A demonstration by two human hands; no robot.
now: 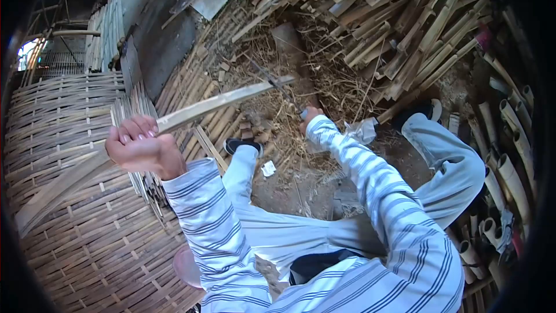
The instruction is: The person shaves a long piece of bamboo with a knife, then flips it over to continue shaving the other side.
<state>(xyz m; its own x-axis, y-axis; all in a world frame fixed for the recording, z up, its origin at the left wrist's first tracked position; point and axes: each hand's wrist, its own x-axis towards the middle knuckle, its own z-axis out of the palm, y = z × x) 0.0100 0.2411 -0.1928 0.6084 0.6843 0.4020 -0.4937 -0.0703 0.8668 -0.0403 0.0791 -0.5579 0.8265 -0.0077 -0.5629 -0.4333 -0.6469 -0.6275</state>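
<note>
A long, pale split bamboo strip (217, 101) runs from the lower left up to the middle of the view. Around it, toward its left part, my left hand (142, 145) is closed with the fingers curled. My right hand (311, 117) is wrapped round the handle of a long, dark-bladed knife (269, 77), nearer the middle. The blade points up and left and meets the strip near its far end. Below both lies a floor littered with shavings (284, 122).
Woven bamboo matting (75, 197) covers the left side. Split bamboo (405, 17) is heaped at the upper right, and bamboo tubes (512, 179) lie along the right edge. A log (289, 46) lies beyond the knife. My legs are spread on both sides.
</note>
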